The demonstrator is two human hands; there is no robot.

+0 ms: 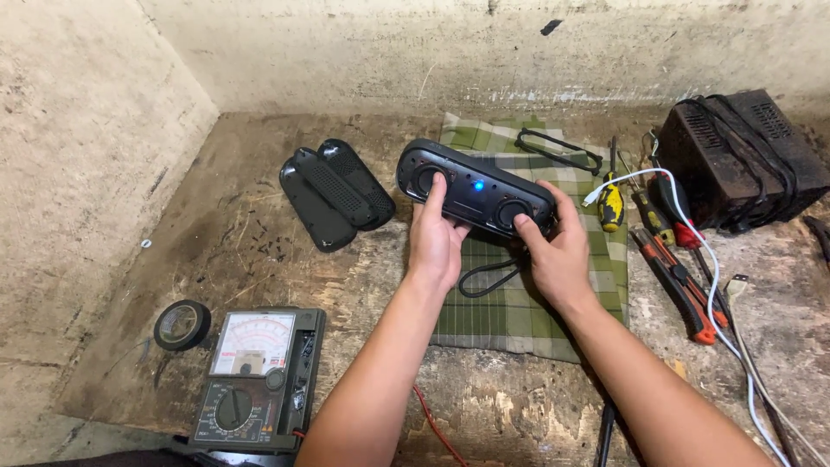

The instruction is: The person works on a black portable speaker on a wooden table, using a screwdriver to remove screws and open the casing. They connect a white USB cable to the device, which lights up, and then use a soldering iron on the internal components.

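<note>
Black speaker (475, 189) held over green plaid cloth (519, 303) | left hand (435, 242), right hand (558, 251) clasp its lower edge, thumbs on cones | stiff, probably light shell; I'd hold the ends | grilles (335, 192) left of speaker

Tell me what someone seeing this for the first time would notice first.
Probably the black speaker with its blue light glowing, held at centre by the left hand and right hand over a green checked cloth. Next, the meter at lower left and the screwdrivers to the right.
</note>
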